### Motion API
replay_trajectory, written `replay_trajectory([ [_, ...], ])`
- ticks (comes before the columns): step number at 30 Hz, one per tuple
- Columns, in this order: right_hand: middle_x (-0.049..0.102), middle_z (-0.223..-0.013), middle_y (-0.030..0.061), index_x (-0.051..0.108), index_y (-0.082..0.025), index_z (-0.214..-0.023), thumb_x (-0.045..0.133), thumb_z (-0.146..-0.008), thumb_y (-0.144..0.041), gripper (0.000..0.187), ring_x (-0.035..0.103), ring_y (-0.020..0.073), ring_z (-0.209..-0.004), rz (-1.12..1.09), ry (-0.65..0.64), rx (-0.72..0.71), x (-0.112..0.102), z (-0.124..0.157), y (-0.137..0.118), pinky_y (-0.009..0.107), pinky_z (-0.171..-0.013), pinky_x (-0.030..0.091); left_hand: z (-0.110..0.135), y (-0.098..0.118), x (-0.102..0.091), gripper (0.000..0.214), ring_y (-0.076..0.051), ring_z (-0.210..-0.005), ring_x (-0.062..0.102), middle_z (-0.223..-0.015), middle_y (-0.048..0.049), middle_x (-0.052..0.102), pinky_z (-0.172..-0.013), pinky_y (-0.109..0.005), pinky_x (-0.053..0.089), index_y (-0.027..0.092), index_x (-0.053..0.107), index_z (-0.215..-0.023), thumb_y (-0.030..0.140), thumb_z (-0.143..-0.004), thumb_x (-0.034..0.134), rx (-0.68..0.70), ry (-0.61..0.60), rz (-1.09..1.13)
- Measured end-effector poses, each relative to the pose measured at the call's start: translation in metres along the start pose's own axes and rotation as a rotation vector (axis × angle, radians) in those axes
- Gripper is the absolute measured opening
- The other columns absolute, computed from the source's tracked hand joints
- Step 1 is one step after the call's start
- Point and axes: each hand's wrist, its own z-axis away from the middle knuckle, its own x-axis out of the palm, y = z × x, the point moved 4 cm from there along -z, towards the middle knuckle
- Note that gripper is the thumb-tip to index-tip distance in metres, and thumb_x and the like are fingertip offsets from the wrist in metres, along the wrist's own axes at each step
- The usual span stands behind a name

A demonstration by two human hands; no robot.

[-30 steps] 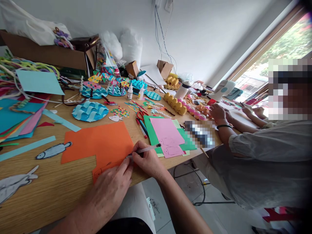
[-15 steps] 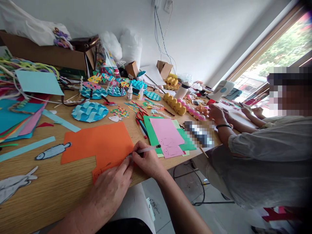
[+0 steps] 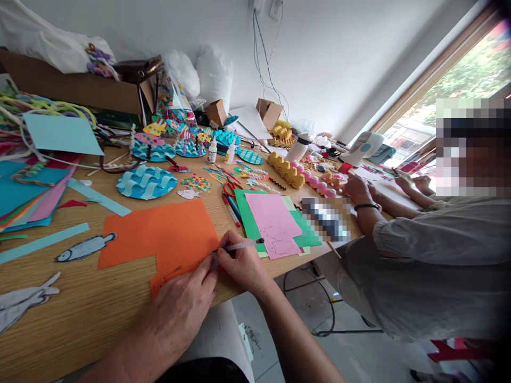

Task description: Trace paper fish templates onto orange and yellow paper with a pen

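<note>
An orange sheet of paper (image 3: 159, 229) with a notched lower left lies at the table's front edge, thin dark drawn lines along its bottom. My left hand (image 3: 183, 298) rests flat on that lower strip, fingers stretched out and covering part of the drawing. Pinched in my right hand (image 3: 241, 260) is a pen (image 3: 241, 244) with a clear barrel and dark end cap. Its tip meets the paper near my left fingertips, partly hidden. Left of the sheet lies a fish cutout (image 3: 85, 247); a larger grey one (image 3: 30, 300) is nearer me.
Pink paper (image 3: 271, 213) with fish outlines lies on green sheets (image 3: 245, 213) to the right. Behind are red-handled scissors (image 3: 230, 189), markers (image 3: 231, 210), glue bottles (image 3: 212, 151) and a blue woven paper disc (image 3: 146, 182). A co-worker (image 3: 431, 255) works at the right.
My hands and the pen are almost where they were, with the pen tip shifted only slightly along the orange paper. The view has moved a little.
</note>
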Motion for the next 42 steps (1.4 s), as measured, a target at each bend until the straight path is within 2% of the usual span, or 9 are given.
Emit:
replay_trajectory([
  [14, 0.049, -0.060, -0.0038, 0.044, -0.022, -0.066, 0.046, -0.070, -0.016, 0.007, 0.044, 0.0120, -0.054, 0.013, 0.036, -0.038, 0.0006, 0.0035, 0.0009, 0.022, -0.051, 0.031, -0.0015, 0.0007, 0.0004, 0.045, -0.026, -0.103, 0.065, -0.139, -0.0116, 0.050, -0.081, -0.038, 0.057, 0.018, 0.053, -0.129, 0.006, -0.089, 0.035, -0.005, -0.044, -0.035],
  [26, 0.048, -0.057, -0.0039, 0.045, -0.021, -0.066, 0.044, -0.069, -0.015, 0.007, 0.041, 0.0112, -0.052, -0.009, -0.042, -0.074, -0.0016, 0.0030, -0.0014, 0.022, -0.050, 0.030, 0.0005, -0.0011, 0.0043, 0.047, -0.027, -0.104, 0.064, -0.140, -0.0114, 0.048, -0.082, -0.039, 0.057, 0.018, 0.050, -0.132, 0.006, -0.088, 0.039, 0.001, -0.026, -0.024],
  [33, 0.048, -0.057, -0.0037, 0.044, -0.022, -0.066, 0.044, -0.070, -0.019, 0.005, 0.042, 0.0119, -0.050, -0.077, 0.027, -0.009, -0.0018, 0.0024, 0.0025, 0.022, -0.049, 0.031, -0.0003, -0.0021, 0.0044, 0.046, -0.027, -0.108, 0.062, -0.141, -0.0128, 0.046, -0.085, -0.039, 0.056, 0.015, 0.049, -0.132, 0.006, -0.088, 0.037, 0.013, -0.047, -0.020],
  [42, 0.051, -0.061, -0.0029, 0.045, -0.022, -0.067, 0.045, -0.070, -0.016, 0.006, 0.046, 0.0122, -0.055, -0.020, 0.015, -0.050, 0.0009, 0.0027, 0.0032, 0.023, -0.052, 0.033, 0.0007, -0.0020, 0.0032, 0.050, -0.028, -0.107, 0.062, -0.140, -0.0114, 0.049, -0.083, -0.039, 0.057, 0.018, 0.049, -0.133, 0.004, -0.086, 0.039, -0.009, -0.031, -0.011],
])
